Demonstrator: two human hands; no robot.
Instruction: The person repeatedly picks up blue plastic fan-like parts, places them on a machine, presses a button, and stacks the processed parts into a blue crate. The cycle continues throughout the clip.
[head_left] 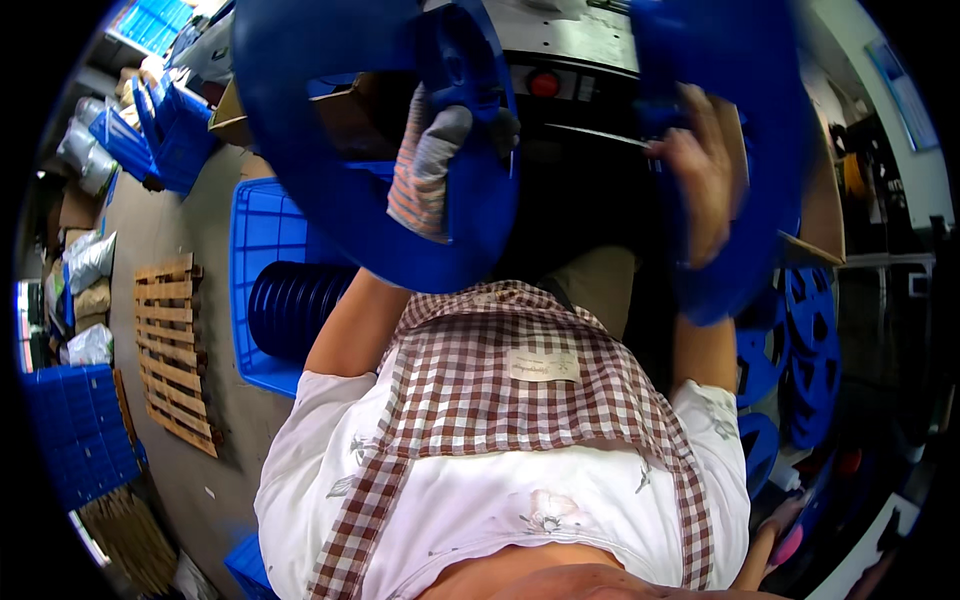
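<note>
White shirt point(480, 490), blue discs point(370, 35); pallet point(172, 333) on floor point(222, 220)

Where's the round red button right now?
The round red button is near the top of the head view, a bit right of the middle, between the blue disc at the left hand and the other blue disc at the right hand.

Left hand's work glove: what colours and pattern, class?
Grey work glove with orange stripes, best seen in the head view.
</note>
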